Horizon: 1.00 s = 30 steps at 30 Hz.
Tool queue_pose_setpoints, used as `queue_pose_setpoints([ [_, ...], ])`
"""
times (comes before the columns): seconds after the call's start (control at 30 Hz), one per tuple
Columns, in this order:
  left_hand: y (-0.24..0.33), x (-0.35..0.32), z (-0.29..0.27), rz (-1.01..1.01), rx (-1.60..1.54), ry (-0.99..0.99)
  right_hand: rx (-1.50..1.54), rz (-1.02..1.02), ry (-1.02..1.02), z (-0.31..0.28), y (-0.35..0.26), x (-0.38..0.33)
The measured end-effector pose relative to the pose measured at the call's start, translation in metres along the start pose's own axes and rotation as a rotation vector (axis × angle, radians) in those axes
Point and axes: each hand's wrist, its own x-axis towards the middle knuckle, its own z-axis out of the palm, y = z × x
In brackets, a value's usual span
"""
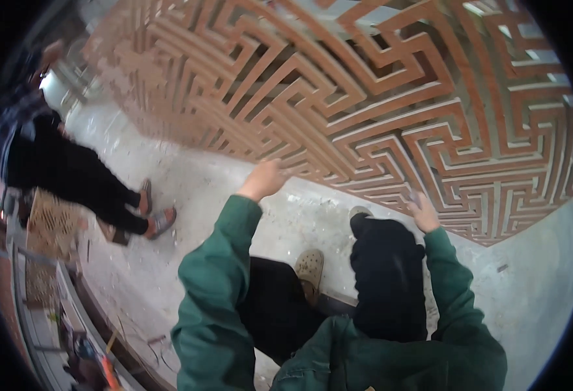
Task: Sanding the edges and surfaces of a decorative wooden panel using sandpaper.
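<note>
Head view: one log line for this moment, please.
left hand: on lattice panel lower edge | right hand: on same edge | panel: tilted above concrete floor

There is one big wooden panel (377, 98) with a maze pattern cut through it, and two hands are on its lower edge: one left hand (263, 179) and one right hand (423, 214). Below the fingers there are two green sleeves (218, 280) and two tan shoes (310, 268) on the person's own feet. Far off to the left of the left hand's fingers stands one other person (58, 166) in dark clothes, with two sandals (159, 218) on the grey floor (195, 176).
</note>
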Motion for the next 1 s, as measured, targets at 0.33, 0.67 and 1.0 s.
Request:
queue_pose_setpoints([
  [0.33, -0.036, -0.141, -0.111, -0.090, -0.407, 0.100, -0.173, 0.547, -0.254, -0.029, 0.166, -0.220],
  [0.67, -0.222, -0.291, 0.091, -1.027, -0.121, 0.112, -0.134, 0.855, -0.286, -0.022, 0.155, -0.305],
  [1.0, -0.138, -0.072, 0.193, -0.677, -0.216, -0.152, -0.118, 0.873, -0.237, -0.017, 0.134, -0.236],
])
